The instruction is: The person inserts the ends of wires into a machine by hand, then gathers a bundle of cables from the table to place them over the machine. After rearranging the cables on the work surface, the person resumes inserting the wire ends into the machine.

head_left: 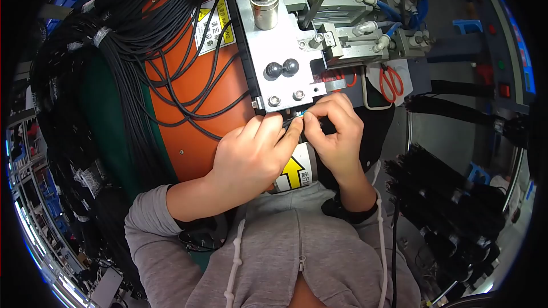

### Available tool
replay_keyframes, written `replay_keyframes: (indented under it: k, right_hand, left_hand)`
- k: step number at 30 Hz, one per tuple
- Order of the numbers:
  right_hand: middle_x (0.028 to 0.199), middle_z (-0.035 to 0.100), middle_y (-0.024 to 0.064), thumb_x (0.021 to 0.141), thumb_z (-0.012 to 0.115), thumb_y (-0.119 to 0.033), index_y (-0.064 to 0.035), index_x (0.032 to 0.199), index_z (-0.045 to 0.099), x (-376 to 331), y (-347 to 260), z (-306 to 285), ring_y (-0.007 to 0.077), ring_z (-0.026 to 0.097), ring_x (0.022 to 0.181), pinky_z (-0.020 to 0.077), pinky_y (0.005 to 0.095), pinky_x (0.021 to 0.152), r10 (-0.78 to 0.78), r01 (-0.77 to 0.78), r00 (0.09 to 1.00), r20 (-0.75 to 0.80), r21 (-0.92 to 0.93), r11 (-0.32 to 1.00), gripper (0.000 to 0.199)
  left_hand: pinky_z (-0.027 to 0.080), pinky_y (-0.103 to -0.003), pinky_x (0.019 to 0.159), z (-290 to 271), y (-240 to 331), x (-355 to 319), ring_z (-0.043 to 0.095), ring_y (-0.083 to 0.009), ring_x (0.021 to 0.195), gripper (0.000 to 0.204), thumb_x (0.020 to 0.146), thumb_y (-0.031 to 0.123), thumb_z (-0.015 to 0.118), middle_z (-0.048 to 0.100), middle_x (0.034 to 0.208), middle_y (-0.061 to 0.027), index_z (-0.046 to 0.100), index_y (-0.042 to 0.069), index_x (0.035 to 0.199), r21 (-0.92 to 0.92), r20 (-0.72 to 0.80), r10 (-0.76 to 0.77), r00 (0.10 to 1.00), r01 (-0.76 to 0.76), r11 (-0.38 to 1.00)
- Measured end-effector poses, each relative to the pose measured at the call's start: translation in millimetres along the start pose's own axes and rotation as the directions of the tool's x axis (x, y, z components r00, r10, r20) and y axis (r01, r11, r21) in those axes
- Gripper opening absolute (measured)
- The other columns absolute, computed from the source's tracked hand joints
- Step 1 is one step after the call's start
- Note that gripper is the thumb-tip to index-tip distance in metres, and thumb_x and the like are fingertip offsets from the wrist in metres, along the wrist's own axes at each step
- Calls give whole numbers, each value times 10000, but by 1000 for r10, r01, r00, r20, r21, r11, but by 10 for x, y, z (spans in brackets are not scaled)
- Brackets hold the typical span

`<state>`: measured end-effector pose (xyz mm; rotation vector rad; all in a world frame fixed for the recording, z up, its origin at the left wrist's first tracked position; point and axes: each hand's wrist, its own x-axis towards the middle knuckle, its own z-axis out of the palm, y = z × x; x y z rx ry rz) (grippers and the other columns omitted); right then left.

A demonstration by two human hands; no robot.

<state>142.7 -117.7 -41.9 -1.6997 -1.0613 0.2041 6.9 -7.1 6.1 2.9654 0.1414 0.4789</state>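
Note:
My left hand [251, 151] and my right hand [341, 131] meet just below the front edge of a silver metal machine block [271, 45]. The fingers of both are closed in a pinch around a small cable end [299, 114] with bits of white and blue on it. Most of that end is hidden between the fingertips. A dark cable runs beside the left fingers, partly covered by them. Right above the fingertips are two bolt heads on the block. Under the hands lies a white label with a yellow arrow [293, 172].
Loose black cables [200, 102] drape over the orange work surface [185, 142] from a thick bundle [108, 40] at the left. Pneumatic cylinders with blue hoses [365, 28] stand at the back right. Red-handled scissors [391, 84] lie near them. More black cable bundles [445, 194] hang at right.

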Motion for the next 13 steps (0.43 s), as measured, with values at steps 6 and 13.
replay_keyframes:
  k: [6,13]
  right_hand:
    - [702,541,9,779,632,32,-12,767,568,-82,105,51,83,508,697,406,245,606,366,-372,927,82,322,871,79]
    - [797,564,8,867,589,-73,-38,838,569,-91,53,109,54,506,728,415,198,659,204,-204,979,24,211,956,49]
  left_hand:
    - [402,-242,475,66,-58,47,510,-119,615,271,726,83,653,473,730,1,688,66,994,-72,-75,-18,997,13,997]
    - [420,-247,494,-40,-105,75,535,-103,636,170,731,88,660,525,765,10,682,67,898,-29,-158,-22,987,18,999]
